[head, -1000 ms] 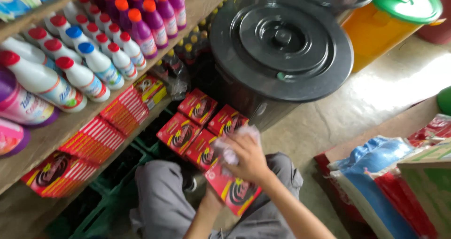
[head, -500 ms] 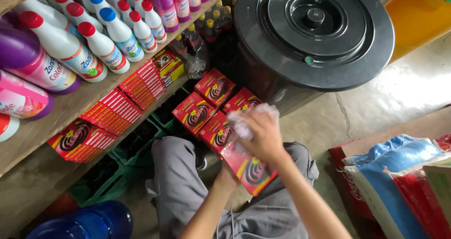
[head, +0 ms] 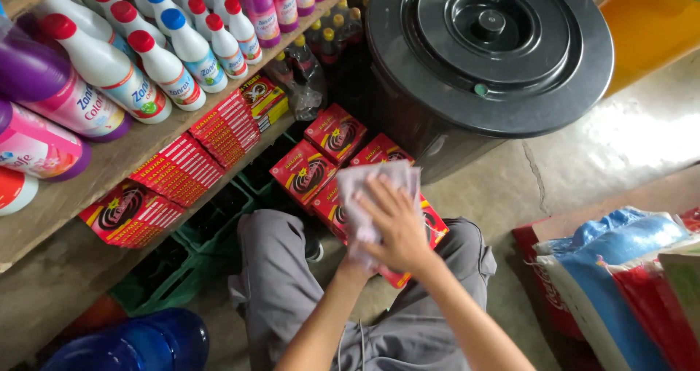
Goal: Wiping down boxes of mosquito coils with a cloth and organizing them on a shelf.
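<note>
Right hand [head: 394, 229] is pressing a pale crumpled cloth [head: 372, 188] flat onto the red cardboard boxes [head: 332, 174] stacked at frame centre, fingers spread over it. Left hand is hidden underneath, so can't tell its grip. Push too hard and that loose stack could slide off the knee.

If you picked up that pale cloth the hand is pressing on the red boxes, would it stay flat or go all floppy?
Probably floppy: the cloth is crumpled and drapes over the red boxes under the right hand. It looks thin, so likely light. It seems unlikely to slide by itself, since it sags around the box edges.
</note>
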